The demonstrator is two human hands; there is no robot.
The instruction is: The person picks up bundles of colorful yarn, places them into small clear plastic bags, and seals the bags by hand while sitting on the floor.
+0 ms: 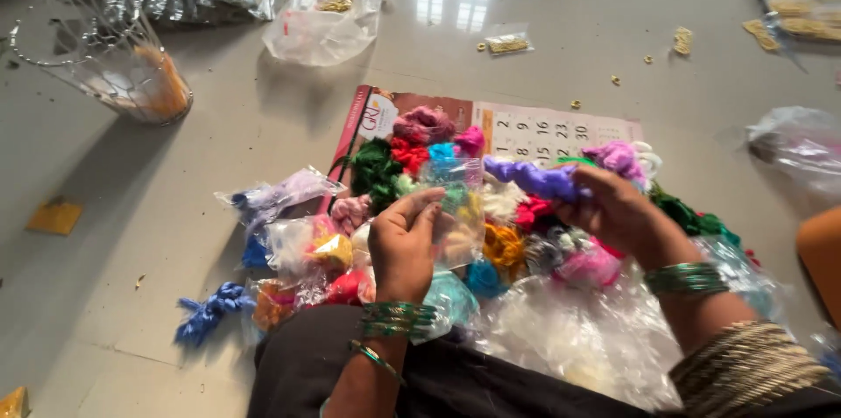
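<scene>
My left hand [405, 241] pinches the edge of a small clear plastic bag [457, 208] held upright over a heap of coloured thread bundles [412, 155]. My right hand [618, 208] grips a purple thread bundle [533, 178], its end pointing left toward the bag's top. The bundles, in red, green, pink, blue and yellow, lie on a wall calendar [543, 131] spread on the floor. Green bangles sit on both wrists. More bagged thread bundles [293, 247] lie to the left of my left hand.
A loose blue thread bundle [208, 311] lies on the floor at lower left. A wire basket [109, 54] stands at upper left, a clear bag with gold pieces [328, 10] behind the calendar. Empty clear bags [569, 335] pile near my lap. Small gold beads scatter at upper right.
</scene>
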